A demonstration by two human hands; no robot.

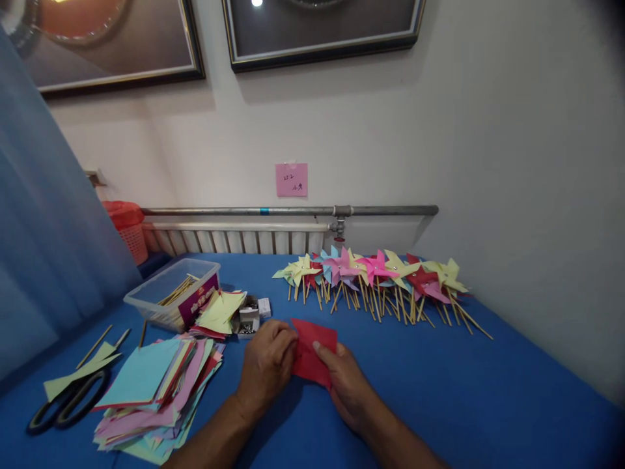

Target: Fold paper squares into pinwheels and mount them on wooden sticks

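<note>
A red sheet of paper [312, 342] is held up between both hands over the blue-covered table. At its left edge, my left hand [269, 355] is closed with the fingers pinched together; whether a small item is also between them is hidden. My right hand [344, 381] grips the right side, its thumb lying across the front of the paper. Just beyond my left hand stand small boxes with metal pins [248, 319], beside a pile of cut paper pieces [222, 312]. A stack of coloured paper squares [146, 374] lies to the left.
Several finished paper pinwheels [375, 267] on sticks lie along the back right. A clear plastic box [166, 280] holds wooden sticks. Black-handled scissors [73, 404] rest at far left under a pale green paper scrap [81, 371]. A blue curtain [53, 215] hangs at left, a radiator [234, 239] behind.
</note>
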